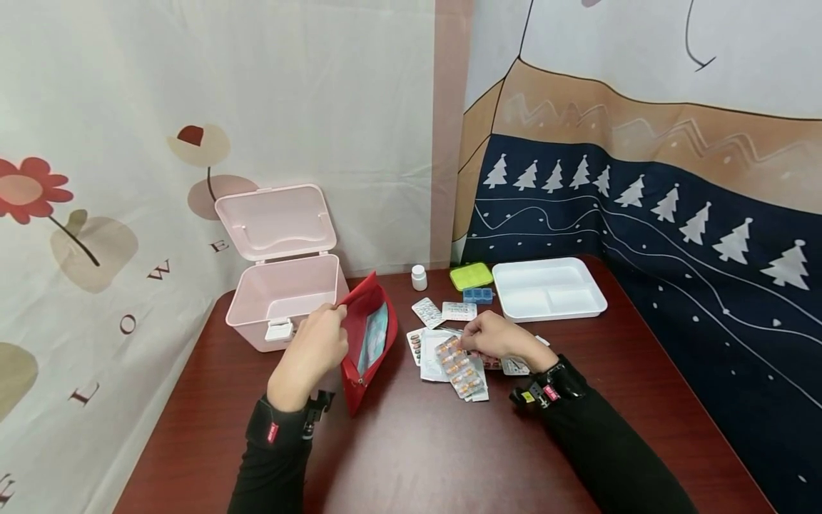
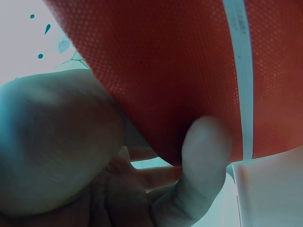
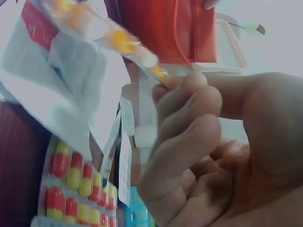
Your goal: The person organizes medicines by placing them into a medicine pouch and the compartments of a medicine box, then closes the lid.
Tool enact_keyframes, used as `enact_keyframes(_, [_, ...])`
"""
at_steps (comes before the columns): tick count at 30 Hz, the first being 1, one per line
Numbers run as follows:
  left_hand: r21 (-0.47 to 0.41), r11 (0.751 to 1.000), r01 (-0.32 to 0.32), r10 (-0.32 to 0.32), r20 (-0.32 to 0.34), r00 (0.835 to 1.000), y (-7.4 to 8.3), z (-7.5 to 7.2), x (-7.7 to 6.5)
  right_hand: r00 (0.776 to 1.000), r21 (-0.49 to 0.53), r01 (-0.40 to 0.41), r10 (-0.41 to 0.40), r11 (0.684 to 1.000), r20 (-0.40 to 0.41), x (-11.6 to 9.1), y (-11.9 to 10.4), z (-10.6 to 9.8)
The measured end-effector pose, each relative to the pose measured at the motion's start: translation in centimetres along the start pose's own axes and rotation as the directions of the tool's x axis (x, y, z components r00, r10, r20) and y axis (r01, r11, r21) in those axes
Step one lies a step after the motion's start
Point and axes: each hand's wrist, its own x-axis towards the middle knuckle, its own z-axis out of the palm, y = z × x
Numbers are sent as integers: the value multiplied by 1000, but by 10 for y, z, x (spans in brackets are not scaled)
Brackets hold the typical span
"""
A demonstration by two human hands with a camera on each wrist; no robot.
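Note:
My left hand (image 1: 319, 337) grips the edge of a red zip pouch (image 1: 353, 335), which stands tilted with its mouth apart. Inside the pouch shows a pale blue packet (image 1: 373, 338). In the left wrist view, a thumb and fingers pinch the red fabric (image 2: 161, 71). My right hand (image 1: 499, 335) pinches a blister pack of orange and white capsules (image 1: 459, 367) by its edge, above a heap of medicine. Under it lie white paper packets (image 1: 434, 355). A blister pack of red and yellow capsules (image 3: 78, 189) appears below the hand in the right wrist view.
Left of the pouch, a pink box (image 1: 282, 289) stands with its lid raised. Behind the heap are a white bottle (image 1: 419, 278), a green case (image 1: 471, 276), a blue pill organizer (image 1: 478, 295) and more blister packs (image 1: 427, 313). A white divided tray (image 1: 549, 289) sits at the back right.

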Motion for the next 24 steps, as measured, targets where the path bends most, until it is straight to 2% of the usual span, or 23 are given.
enact_keyframes(9, [-6, 1000, 6, -6, 9, 1000, 0, 0, 1, 999, 191, 2, 6, 982, -41, -5, -9, -4])
enact_keyframes(15, [15, 999, -31, 32, -19, 999, -1, 0, 1, 998, 238, -26, 40, 971, -53, -3, -10, -6])
enact_keyframes(24, [10, 1000, -23, 23, -10, 1000, -1, 0, 1, 995, 252, -35, 59, 967, -85, -3, -13, -6])
